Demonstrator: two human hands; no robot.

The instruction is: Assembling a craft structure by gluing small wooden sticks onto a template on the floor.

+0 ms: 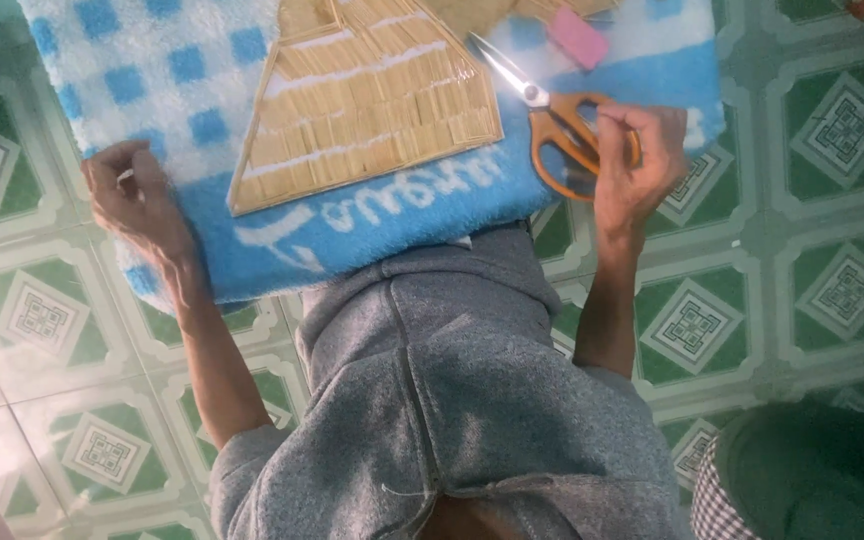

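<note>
Right hand [632, 165]: fingers curled on the orange handles of scissors [552, 115], blades parted, lying on a blue towel [402, 215]. Left hand [137, 190]: fingers loosely bent, seemingly pinning the towel's edge flat. Straw panel [367, 100] lies between them, cushioned.

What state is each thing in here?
Scissors: lying on the towel, blades closed, right hand on the orange handles.
Straw panel: flat on the towel, untouched.
Towel: spread flat on the tiled floor.
Pink block: lying on the towel.
Left hand: resting on the towel's edge, holding nothing.
</note>
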